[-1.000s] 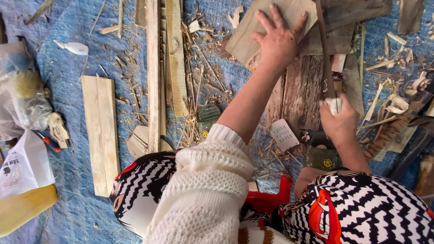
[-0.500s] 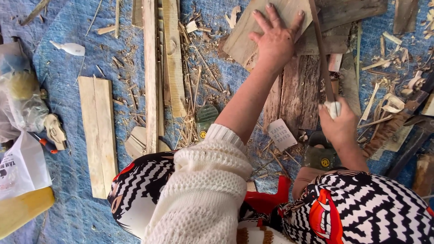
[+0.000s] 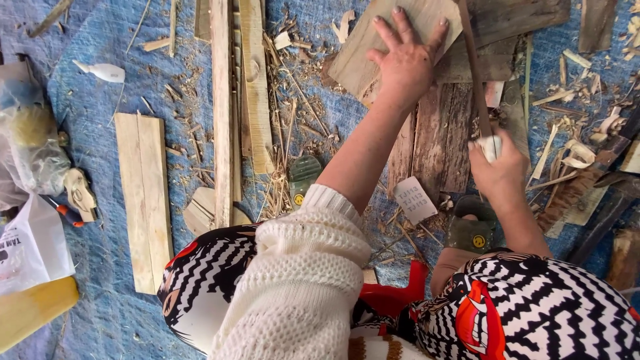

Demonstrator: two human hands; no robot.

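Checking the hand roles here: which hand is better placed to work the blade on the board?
Right: the right hand already grips the long blade, while the left hand lies flat on the board.

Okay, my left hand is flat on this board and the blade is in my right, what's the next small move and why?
Probably draw the long blade down along the board's right edge. The left hand already presses flat on the pale board, pinning it, and the right hand grips the handle with the blade lying beside that edge.
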